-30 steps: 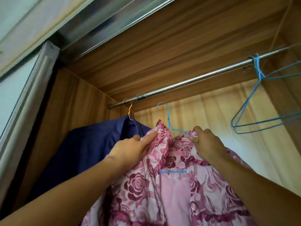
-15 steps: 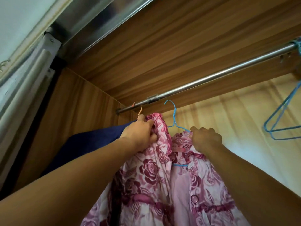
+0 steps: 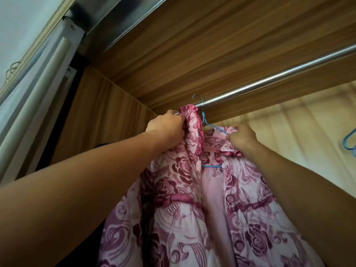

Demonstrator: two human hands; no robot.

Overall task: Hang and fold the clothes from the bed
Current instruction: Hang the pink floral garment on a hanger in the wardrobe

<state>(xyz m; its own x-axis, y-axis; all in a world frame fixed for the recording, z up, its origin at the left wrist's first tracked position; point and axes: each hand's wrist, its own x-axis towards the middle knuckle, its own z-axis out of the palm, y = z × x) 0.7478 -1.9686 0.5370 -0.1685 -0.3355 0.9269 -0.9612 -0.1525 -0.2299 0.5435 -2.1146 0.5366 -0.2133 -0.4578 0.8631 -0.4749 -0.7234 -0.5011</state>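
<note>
A pink garment with dark rose print [image 3: 192, 209] hangs on a blue wire hanger [image 3: 211, 125] inside a wooden wardrobe. The hanger's hook [image 3: 197, 97] sits over the metal rail [image 3: 269, 78] near its left end. My left hand [image 3: 166, 128] grips the garment's ruffled collar at the left shoulder, right under the rail. My right hand [image 3: 241, 137] clutches the right shoulder of the garment together with the hanger's wire. Both arms reach up from the bottom of the view.
The wardrobe's wooden top panel [image 3: 212, 45] lies close above the rail. Its left side wall [image 3: 107, 116] stands just beside my left hand. A sliding door frame [image 3: 38, 89] runs at the far left. An empty blue hanger [image 3: 349, 140] shows at the right edge.
Both hands have lifted the garment upward and the hanger's hook now rests over the rail. The dark blue garment at the left has nearly dropped out of sight behind my left arm.
</note>
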